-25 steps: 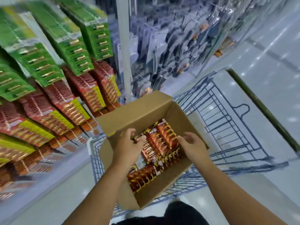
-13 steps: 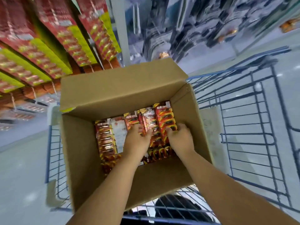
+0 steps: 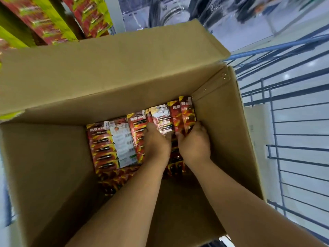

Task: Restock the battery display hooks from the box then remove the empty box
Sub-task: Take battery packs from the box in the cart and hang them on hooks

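An open cardboard box (image 3: 53, 166) fills most of the view, its far flap folded up. Red and yellow battery packs (image 3: 105, 145) lie in rows on its bottom. Both my hands are deep inside, at the right end of the rows. My left hand (image 3: 156, 141) is closed on a bunch of upright battery packs (image 3: 162, 116). Beside it, my right hand (image 3: 195, 141) grips the packs (image 3: 187, 113) next to the box's right wall. One pack (image 3: 122, 143) lies with its white back up.
The box sits in a blue wire cart (image 3: 293, 122) that extends to the right. Red and yellow battery packs hang on the display (image 3: 53, 20) at the top left, behind the flap. A pale shiny floor (image 3: 302, 72) shows through the cart.
The view has dropped closer into the box. Both hands have slid right and deeper, from the middle of the rows to the packs by the right wall.
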Motion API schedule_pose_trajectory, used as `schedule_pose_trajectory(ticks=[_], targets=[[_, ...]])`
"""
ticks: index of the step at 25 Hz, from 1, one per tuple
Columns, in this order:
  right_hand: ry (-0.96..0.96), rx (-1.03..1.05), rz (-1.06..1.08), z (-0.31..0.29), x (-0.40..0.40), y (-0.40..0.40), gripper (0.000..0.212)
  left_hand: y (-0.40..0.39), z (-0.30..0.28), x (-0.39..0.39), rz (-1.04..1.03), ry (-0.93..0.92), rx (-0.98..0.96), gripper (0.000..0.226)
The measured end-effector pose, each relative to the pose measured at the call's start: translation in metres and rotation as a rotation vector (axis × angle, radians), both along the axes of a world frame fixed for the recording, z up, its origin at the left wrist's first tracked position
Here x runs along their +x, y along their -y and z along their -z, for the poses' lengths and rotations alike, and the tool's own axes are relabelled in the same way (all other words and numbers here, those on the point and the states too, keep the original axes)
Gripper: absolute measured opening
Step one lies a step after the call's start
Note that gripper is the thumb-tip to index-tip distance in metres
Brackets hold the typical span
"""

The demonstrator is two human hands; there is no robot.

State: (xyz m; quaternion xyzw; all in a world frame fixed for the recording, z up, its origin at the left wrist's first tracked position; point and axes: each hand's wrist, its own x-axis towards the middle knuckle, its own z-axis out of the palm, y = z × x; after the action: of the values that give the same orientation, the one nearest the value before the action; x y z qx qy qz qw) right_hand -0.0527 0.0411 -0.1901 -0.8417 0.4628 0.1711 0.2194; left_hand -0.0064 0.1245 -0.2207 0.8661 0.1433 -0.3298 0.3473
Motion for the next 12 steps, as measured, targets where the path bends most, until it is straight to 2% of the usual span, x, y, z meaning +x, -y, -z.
schedule_pose_trajectory(ticks=[3,8,12], targets=[[-0.031,-0.033,-0.006,0.008,0.009,0.007,0.084,0.009,0.0,0.011,-0.04,-0.024,-0.044,0.05],[-0.106,-0.02,-0.013,0.011,0.023,0.021,0.099,0.007,0.0,0.03,-0.072,-0.097,-0.126,0.03],[0.002,-0.01,0.052,0.0,0.034,0.03,0.102,-0.003,-0.012,0.036,-0.149,-0.098,-0.244,0.022]])
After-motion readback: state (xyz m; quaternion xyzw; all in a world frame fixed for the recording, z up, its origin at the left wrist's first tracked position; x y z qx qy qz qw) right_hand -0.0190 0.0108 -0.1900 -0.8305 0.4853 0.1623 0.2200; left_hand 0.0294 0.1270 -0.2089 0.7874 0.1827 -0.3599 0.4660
